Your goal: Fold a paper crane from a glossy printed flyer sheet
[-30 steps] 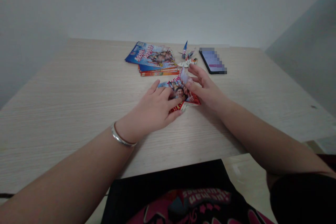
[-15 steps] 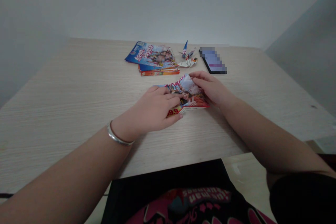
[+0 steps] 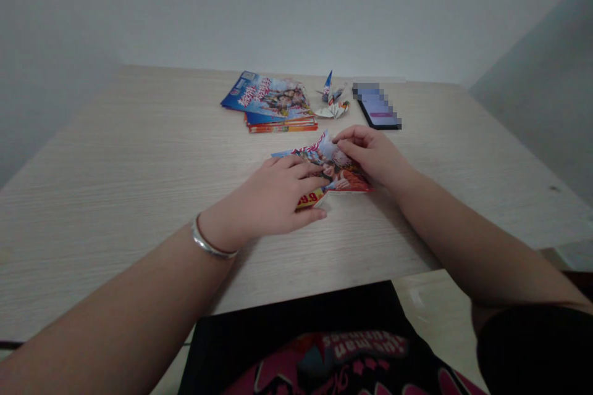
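Observation:
A colourful printed flyer (image 3: 334, 168), partly folded, lies on the light wooden table (image 3: 139, 154) in front of me. My left hand (image 3: 273, 194), with a silver bangle on the wrist, lies flat on the flyer's left part, fingers stretched over it. My right hand (image 3: 370, 154) rests on the flyer's right side, fingertips curled and pressed together on its upper edge. Part of the sheet is hidden under both hands.
A stack of similar flyers (image 3: 271, 102) lies farther back. To its right sits a folded paper crane (image 3: 332, 102), then a dark phone (image 3: 377, 106). The table's near edge is just before my lap. A wall stands behind the table.
The flyer's raised flap has been laid down and the sheet spread wider to the right. My right hand closed onto its upper edge; my left hand stayed pressing on the left part.

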The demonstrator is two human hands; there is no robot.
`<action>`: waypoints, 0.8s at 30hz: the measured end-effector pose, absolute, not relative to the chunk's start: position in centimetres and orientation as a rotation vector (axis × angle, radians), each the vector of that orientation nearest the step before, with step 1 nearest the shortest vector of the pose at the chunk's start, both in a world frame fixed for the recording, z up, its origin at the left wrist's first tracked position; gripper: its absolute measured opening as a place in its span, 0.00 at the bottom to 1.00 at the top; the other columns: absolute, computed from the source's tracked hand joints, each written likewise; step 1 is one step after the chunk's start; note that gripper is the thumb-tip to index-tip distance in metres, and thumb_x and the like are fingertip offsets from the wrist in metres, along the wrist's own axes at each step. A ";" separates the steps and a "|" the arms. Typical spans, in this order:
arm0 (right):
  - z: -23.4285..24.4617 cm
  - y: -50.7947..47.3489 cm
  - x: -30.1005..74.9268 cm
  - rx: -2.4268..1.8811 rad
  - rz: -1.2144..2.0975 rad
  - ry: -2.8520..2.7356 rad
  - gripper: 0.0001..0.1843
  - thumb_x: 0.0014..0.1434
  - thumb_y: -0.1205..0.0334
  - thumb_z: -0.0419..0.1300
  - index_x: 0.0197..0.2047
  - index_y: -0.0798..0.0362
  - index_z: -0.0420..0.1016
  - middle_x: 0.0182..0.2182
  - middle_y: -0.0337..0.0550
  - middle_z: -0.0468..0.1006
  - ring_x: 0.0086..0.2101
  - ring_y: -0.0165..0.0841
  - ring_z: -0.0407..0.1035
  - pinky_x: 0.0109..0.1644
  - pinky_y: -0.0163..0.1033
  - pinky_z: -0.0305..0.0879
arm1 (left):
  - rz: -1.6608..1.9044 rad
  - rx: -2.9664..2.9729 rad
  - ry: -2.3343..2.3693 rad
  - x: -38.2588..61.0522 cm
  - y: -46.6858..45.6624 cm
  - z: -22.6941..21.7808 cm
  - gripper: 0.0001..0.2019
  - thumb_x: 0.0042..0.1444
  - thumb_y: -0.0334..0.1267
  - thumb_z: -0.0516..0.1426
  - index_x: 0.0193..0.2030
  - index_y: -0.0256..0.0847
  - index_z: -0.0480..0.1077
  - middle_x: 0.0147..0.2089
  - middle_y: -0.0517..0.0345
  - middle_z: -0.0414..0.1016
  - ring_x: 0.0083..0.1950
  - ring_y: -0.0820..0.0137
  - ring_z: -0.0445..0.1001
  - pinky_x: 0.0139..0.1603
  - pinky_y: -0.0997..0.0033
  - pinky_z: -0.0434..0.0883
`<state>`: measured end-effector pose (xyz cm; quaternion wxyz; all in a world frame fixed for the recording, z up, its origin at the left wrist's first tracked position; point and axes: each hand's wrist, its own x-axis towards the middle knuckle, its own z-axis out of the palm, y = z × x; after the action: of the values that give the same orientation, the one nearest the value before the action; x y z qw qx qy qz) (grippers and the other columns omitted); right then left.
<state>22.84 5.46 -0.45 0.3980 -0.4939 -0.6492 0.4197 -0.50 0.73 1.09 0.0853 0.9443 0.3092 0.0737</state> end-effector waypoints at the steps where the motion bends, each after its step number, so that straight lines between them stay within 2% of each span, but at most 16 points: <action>1: -0.3 5.4 23.0 -1.254 1.007 -1.716 0.07 0.59 0.59 0.64 0.39 0.52 0.79 0.23 0.33 0.71 0.25 0.27 0.63 0.30 0.36 0.59 | 0.214 2.814 0.922 -0.5 0.7 1.1 0.28 0.68 0.58 0.53 0.64 0.44 0.74 0.69 0.46 0.72 0.69 0.49 0.68 0.68 0.44 0.65; 3: -0.1 5.3 23.2 -1.260 0.898 -1.853 0.09 0.59 0.61 0.63 0.42 0.52 0.81 0.22 0.33 0.70 0.24 0.28 0.61 0.30 0.37 0.57 | 0.205 2.814 0.919 -0.4 0.7 1.1 0.27 0.67 0.57 0.53 0.64 0.45 0.74 0.70 0.47 0.72 0.69 0.49 0.68 0.68 0.44 0.64; 8: 0.2 5.0 23.1 -1.272 0.712 -1.979 0.06 0.61 0.62 0.62 0.39 0.52 0.80 0.23 0.33 0.71 0.24 0.27 0.60 0.30 0.38 0.54 | 0.192 2.809 0.941 -0.4 0.5 1.2 0.25 0.67 0.55 0.54 0.64 0.47 0.74 0.71 0.47 0.71 0.70 0.48 0.67 0.69 0.42 0.64; 11: 0.5 4.7 22.8 -1.282 0.693 -1.996 0.06 0.61 0.60 0.63 0.41 0.52 0.79 0.22 0.32 0.70 0.23 0.28 0.61 0.29 0.38 0.54 | 0.180 2.802 0.969 -0.3 0.4 1.2 0.25 0.67 0.55 0.55 0.65 0.48 0.74 0.71 0.47 0.70 0.71 0.47 0.66 0.69 0.41 0.64; 14: 1.0 4.3 22.9 -1.332 0.714 -2.039 0.11 0.60 0.59 0.65 0.46 0.51 0.77 0.21 0.30 0.69 0.23 0.28 0.62 0.29 0.38 0.54 | 0.164 2.799 0.990 -0.3 0.4 1.3 0.26 0.67 0.56 0.54 0.65 0.47 0.74 0.71 0.47 0.70 0.71 0.46 0.66 0.69 0.40 0.64; 17: 1.3 4.3 23.2 -1.438 0.760 -2.047 0.16 0.57 0.64 0.66 0.50 0.50 0.73 0.20 0.29 0.71 0.21 0.29 0.63 0.27 0.38 0.54 | 0.158 2.802 1.008 -0.2 0.2 1.4 0.27 0.67 0.56 0.54 0.67 0.47 0.72 0.71 0.46 0.70 0.70 0.46 0.67 0.68 0.40 0.65; 19: 1.2 4.5 23.2 -1.482 0.858 -1.982 0.16 0.58 0.65 0.64 0.50 0.49 0.71 0.18 0.28 0.70 0.19 0.28 0.61 0.24 0.37 0.52 | 0.153 2.810 1.018 -0.2 0.2 1.5 0.27 0.67 0.56 0.54 0.67 0.48 0.72 0.70 0.45 0.70 0.69 0.45 0.67 0.66 0.39 0.66; 22: 0.7 4.9 23.1 -1.496 1.085 -1.760 0.14 0.59 0.63 0.64 0.48 0.46 0.69 0.18 0.27 0.69 0.18 0.28 0.60 0.22 0.36 0.50 | 0.138 2.825 1.024 -0.2 0.0 1.7 0.26 0.67 0.55 0.55 0.67 0.48 0.73 0.70 0.44 0.70 0.69 0.44 0.67 0.65 0.39 0.67; 24: 0.3 5.1 22.9 -1.479 1.206 -1.604 0.13 0.59 0.61 0.65 0.46 0.45 0.68 0.20 0.28 0.71 0.19 0.29 0.62 0.22 0.36 0.53 | 0.129 2.831 1.024 -0.1 0.0 1.7 0.25 0.67 0.54 0.55 0.65 0.48 0.74 0.69 0.44 0.71 0.68 0.45 0.68 0.65 0.40 0.67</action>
<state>22.87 5.08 0.28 0.3186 -0.5623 -0.6100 0.4584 -0.13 -0.02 1.69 0.0639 0.9376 0.3392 0.0427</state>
